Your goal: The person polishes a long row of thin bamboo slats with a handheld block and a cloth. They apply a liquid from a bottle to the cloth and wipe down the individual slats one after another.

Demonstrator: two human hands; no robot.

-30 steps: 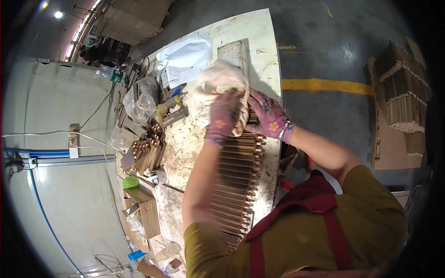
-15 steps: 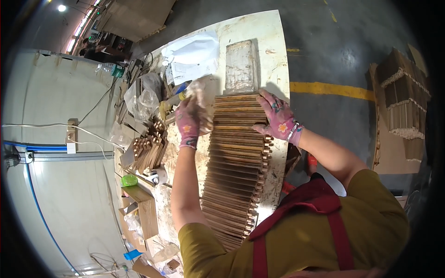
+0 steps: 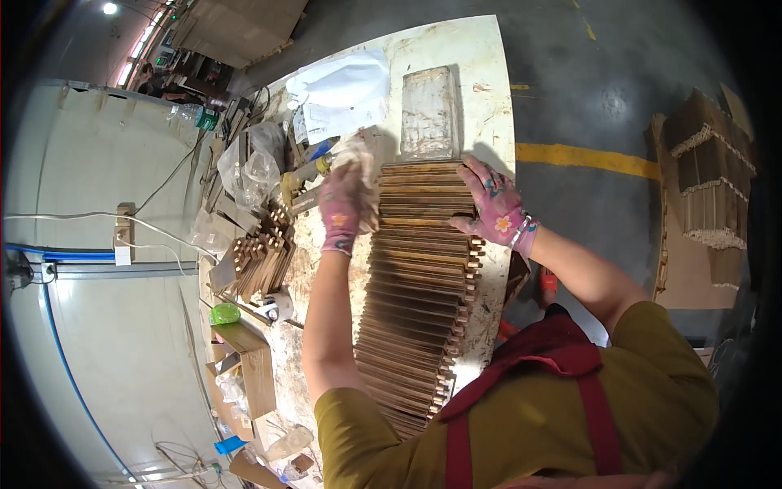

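Left fingers (image 3: 346,178) clutching pale cloth (image 3: 358,150), right fingers (image 3: 476,174) spread, wooden strips (image 3: 414,285) between

- Strips (image 3: 415,265): wood by appearance; dark faces, streaked and satin at the upper end; paler stubs along the right edge.
- Rag (image 3: 366,155): soft, matt cloth, creased; partly blurred.
- Gloves on left hand (image 3: 340,208) and right hand (image 3: 498,210): matt fabric with printed flowers; soiled at the fingers.
- Wristband (image 3: 520,231): shiny, metal-like.
- Worktop (image 3: 482,61): pale, smooth sheet, scuffed and stained.
- Block (image 3: 429,114): rough, smeared surface; material indeterminate.
- Sheets (image 3: 346,90): white paper, matt, creased.
- Bag (image 3: 251,167): clear plastic, glossy, crumpled.
- Apron (image 3: 529,363): matt red cloth.
- Floor (image 3: 590,228): smooth, faintly reflective.
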